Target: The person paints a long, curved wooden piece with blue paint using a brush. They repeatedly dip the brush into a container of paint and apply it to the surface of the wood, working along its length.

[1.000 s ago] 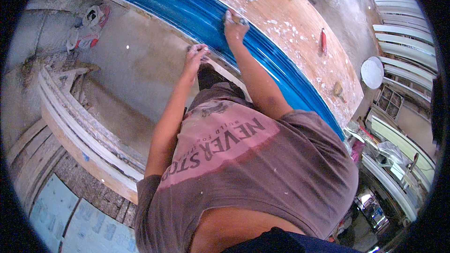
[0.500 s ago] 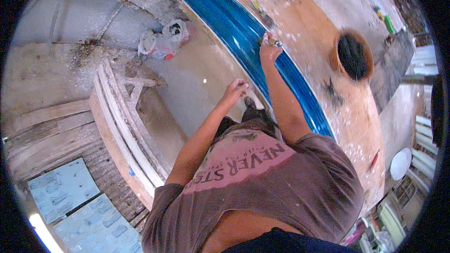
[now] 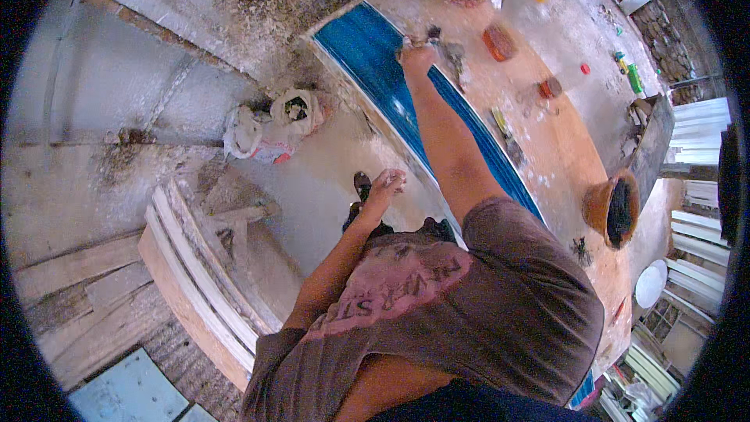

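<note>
A long, glossy blue panel point(image 3: 366, 51) with a pale edge lies slantwise on the table, its surface streaked lengthwise. Near its far end, my right hand point(image 3: 418, 55) is closed around a small tool with a dark end point(image 3: 433, 33); its working end is hidden by the fingers. The right forearm crosses above the blue surface. My left hand point(image 3: 386, 186) hangs beside the near long edge of the panel, apart from it, with fingers curled and pale smears on the tips. Its palm is hidden, so any small thing inside cannot be seen.
On the brown, paint-spotted table point(image 3: 539, 152) stand a bucket with a dark inside point(image 3: 611, 209), an orange-red container point(image 3: 498, 43) and a smaller reddish jar point(image 3: 550, 87). White plastic bags point(image 3: 269, 126) lie on the floor at left, near a curved stack of boards point(image 3: 195, 273).
My right hand has moved with its tool farther along the blue panel, toward its far end. The whole view has shifted, bringing more of the table's far side into sight. My left hand remains curled.
</note>
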### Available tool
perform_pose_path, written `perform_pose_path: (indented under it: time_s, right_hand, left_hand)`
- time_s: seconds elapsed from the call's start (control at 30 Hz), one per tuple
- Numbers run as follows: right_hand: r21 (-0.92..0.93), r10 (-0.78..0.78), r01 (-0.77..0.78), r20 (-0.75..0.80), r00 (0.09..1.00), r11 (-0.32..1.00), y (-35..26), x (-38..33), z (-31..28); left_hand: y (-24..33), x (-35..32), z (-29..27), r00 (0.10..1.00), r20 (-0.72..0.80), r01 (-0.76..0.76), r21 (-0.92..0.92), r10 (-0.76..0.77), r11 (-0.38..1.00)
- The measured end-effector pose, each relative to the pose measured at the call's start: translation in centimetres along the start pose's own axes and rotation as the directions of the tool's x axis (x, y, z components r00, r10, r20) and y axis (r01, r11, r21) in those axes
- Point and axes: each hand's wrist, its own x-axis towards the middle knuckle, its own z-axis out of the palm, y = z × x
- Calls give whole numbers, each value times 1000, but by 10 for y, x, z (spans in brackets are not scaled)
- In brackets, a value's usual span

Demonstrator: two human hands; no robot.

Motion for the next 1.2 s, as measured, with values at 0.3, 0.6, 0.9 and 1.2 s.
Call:
perform_pose_path:
  time_s: [0.3,0.6,0.9,1.2]
  right_hand:
    - [226,-66,45,85,994,973,-90,25,174]
    - [-207,-219,222,37,975,953,-20,-3,110]
    - [-108,-138,148,94,986,983,11,-90,-142]
    - [-431,-166,211,140,976,877,117,-169,-475]
  left_hand:
    - [36,10,-112,974,-156,143,-135,-163,981]
    - [44,-1,-118,985,-169,25,-75,-38,997]
    - [-1,-48,9,992,-127,12,112,2,994]
    - [-142,-129,239,980,-160,-76,254,119,964]
